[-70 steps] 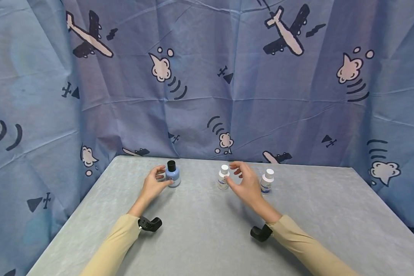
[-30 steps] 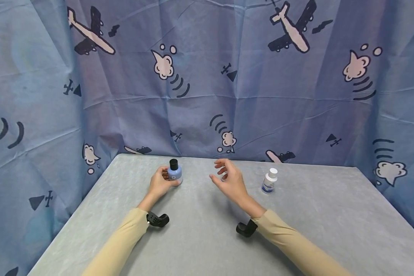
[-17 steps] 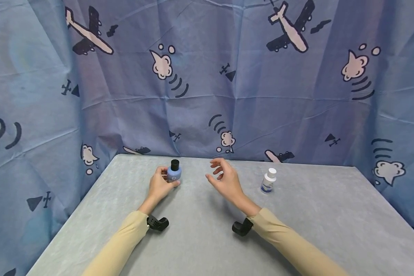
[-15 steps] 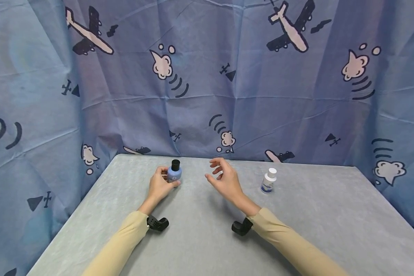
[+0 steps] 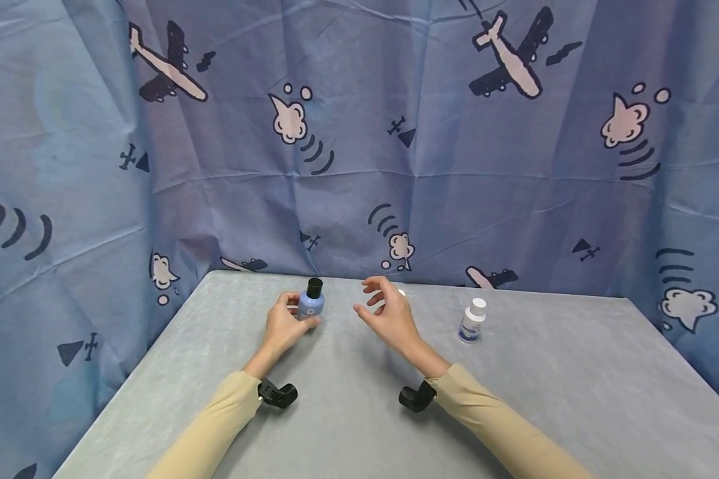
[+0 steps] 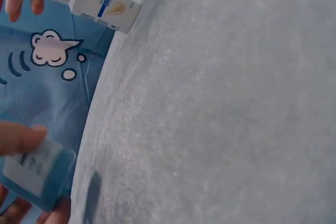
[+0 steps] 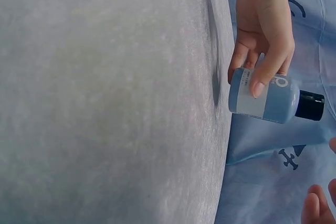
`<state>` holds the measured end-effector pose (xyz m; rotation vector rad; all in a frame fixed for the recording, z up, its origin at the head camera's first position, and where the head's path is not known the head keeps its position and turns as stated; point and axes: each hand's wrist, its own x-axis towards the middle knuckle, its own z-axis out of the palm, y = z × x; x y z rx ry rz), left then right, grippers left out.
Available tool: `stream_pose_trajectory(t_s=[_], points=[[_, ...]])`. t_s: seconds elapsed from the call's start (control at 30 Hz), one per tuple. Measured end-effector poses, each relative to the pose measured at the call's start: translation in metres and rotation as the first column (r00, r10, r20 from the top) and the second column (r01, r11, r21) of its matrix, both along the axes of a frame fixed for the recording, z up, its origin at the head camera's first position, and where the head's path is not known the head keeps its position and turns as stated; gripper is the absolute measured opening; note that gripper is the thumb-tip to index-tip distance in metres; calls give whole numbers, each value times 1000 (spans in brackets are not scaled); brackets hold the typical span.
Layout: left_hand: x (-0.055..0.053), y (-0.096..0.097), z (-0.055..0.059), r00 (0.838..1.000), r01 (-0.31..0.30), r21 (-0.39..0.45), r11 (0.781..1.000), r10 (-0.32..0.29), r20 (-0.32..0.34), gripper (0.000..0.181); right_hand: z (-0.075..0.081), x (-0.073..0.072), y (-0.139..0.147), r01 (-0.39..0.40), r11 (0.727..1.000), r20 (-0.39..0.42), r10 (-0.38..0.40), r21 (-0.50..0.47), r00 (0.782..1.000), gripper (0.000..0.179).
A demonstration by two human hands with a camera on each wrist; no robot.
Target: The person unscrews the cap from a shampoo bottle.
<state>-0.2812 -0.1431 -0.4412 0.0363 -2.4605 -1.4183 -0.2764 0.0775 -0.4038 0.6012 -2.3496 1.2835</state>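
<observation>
My left hand (image 5: 284, 326) grips a small blue bottle (image 5: 311, 305) with a black cap, held upright at the left of the table's far part. In the right wrist view its thumb presses the pale label of the blue bottle (image 7: 262, 98), with fingers behind. To the right, my right hand (image 5: 392, 319) holds nothing, its fingers loosely bent and spread from the thumb. Behind it stands a white bottle, mostly hidden in the head view except for its white cap (image 5: 401, 293). In the left wrist view, right-hand fingers hang near the cap of this white bottle (image 6: 107, 8).
A second white bottle (image 5: 472, 320) with a blue-marked label stands to the right of my right hand. The grey table (image 5: 347, 426) ends at a blue curtain (image 5: 347, 146) printed with planes and clouds. Black wrist cameras (image 5: 277, 394) sit below both hands.
My right hand has moved left from between the two white bottles and now covers the left one. My left hand's fingers have closed round the blue bottle, which has shifted slightly right.
</observation>
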Motion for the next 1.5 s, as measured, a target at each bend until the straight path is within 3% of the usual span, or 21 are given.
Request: stream_pose_trajectory(t_s=[0.33,0.57,0.77,1.2,1.5], points=[[3,0,-1,1000,17,-2,1000,-17,-14,58,-2,-5,-3,14,999,59,-12,-29,998,42],[3,-1,-2,998,20,-16,1000,-21,-65,57,-2,-9,-9,-35,997,117,43,-68,992,46],[1,0,-2,995,42,-33,999,-45,-94,58,0,-13,-15,-79,992,120,91,-97,989,50],[-1,4,1,990,66,-56,996,-72,-119,54,3,-24,-24,-141,989,128,146,-47,981,52],[-6,7,4,993,70,-54,996,-75,-94,54,5,-31,-27,-136,990,163,140,-32,977,49]])
